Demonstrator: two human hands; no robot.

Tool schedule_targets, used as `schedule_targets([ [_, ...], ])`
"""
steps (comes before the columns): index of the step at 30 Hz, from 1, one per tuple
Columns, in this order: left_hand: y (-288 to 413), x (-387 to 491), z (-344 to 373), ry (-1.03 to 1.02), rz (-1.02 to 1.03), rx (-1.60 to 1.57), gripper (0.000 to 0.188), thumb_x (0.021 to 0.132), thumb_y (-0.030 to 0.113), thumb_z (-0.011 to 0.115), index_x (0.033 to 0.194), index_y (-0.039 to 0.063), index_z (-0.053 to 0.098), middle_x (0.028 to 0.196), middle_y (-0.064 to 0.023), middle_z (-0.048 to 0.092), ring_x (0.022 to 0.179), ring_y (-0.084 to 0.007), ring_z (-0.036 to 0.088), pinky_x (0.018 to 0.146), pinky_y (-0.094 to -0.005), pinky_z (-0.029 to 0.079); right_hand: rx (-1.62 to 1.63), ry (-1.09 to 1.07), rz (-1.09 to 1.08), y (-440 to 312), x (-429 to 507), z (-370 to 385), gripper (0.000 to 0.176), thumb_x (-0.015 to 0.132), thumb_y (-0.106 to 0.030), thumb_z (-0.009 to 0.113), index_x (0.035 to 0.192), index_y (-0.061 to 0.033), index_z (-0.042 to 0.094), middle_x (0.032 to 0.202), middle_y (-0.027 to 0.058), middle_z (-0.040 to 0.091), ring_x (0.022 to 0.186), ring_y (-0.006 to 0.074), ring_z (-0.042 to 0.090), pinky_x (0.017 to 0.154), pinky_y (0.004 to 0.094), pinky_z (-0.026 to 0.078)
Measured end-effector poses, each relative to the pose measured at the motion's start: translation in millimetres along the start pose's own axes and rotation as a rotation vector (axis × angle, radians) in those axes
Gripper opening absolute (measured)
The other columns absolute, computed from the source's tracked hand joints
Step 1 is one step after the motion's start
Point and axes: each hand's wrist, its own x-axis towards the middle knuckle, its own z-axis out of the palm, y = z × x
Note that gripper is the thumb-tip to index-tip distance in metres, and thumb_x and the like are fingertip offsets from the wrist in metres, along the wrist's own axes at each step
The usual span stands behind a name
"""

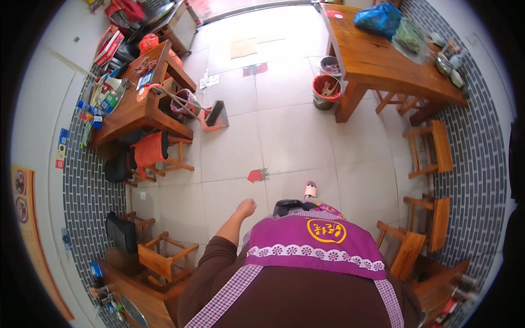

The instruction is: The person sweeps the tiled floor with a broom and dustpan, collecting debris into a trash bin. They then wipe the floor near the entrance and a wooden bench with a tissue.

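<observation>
My left hand [247, 208] hangs out from a rolled-up brown sleeve over the tiled floor [295, 135]. It touches nothing that I can see, and its fingers blur together. My right hand is out of view. A purple apron [283, 242] with a white flower border covers my front. One foot in a pink slipper [311, 190] shows past the apron's edge. On the floor ahead is a red arrow-shaped sticker [256, 176], worn at one end.
At left, a wooden table [139, 102] has a broom [214, 114] and red dustpan [219, 125] beside it. A wooden table [369, 61] at right holds a blue plastic bag [377, 19]; a lined bin [326, 92] stands near its leg. Wooden stools [442, 145] line the right wall.
</observation>
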Motion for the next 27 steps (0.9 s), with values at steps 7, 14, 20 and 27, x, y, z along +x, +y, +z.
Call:
schedule_targets([
  [7, -40.6, 14.1, -24.0, 0.199, -0.474, -0.276, 0.029, 0.080, 0.027, 0.053, 0.090, 0.002, 0.063, 0.091, -0.0204, 0.064, 0.091, -0.0359, 0.060, 0.080, -0.0430, 0.048, 0.273, -0.282, 0.018, -147.4, 197.5, -217.9, 0.029, 0.081, -0.026, 0.054, 0.091, -0.0011, 0.064, 0.087, 0.0183, 0.065, 0.067, 0.0298, 0.064, 0.057, 0.0436, 0.052],
  [14, 18.7, 69.9, -40.7, 0.193, -0.460, -0.529, 0.029, 0.079, 0.028, 0.054, 0.089, 0.002, 0.064, 0.089, -0.0198, 0.064, 0.090, -0.0344, 0.061, 0.078, -0.0423, 0.048, -0.081, 0.168, -0.544, -377.7, 341.9, -320.5, 0.020, 0.078, -0.024, 0.057, 0.083, -0.0083, 0.068, 0.078, 0.0185, 0.064, 0.075, 0.0358, 0.062, 0.067, 0.0438, 0.048],
  [20, -17.6, 139.0, -101.0, 0.086, -0.628, -0.419, 0.031, 0.078, 0.030, 0.056, 0.087, 0.002, 0.065, 0.091, -0.0193, 0.065, 0.089, -0.0345, 0.061, 0.079, -0.0418, 0.048, 0.141, 0.111, -0.556, -527.5, 416.3, -365.8, 0.016, 0.077, -0.020, 0.060, 0.086, -0.0089, 0.069, 0.079, 0.0185, 0.064, 0.075, 0.0336, 0.063, 0.068, 0.0413, 0.048],
  [27, -41.0, 289.1, -240.4, 0.376, -0.619, -0.566, 0.024, 0.078, 0.025, 0.054, 0.085, 0.003, 0.064, 0.083, -0.0163, 0.064, 0.077, -0.0293, 0.062, 0.071, -0.0385, 0.049, -0.159, 0.104, -0.361, -581.3, 491.4, -427.7, 0.027, 0.078, -0.026, 0.057, 0.091, -0.0046, 0.067, 0.090, 0.0206, 0.064, 0.088, 0.0363, 0.062, 0.079, 0.0438, 0.048],
])
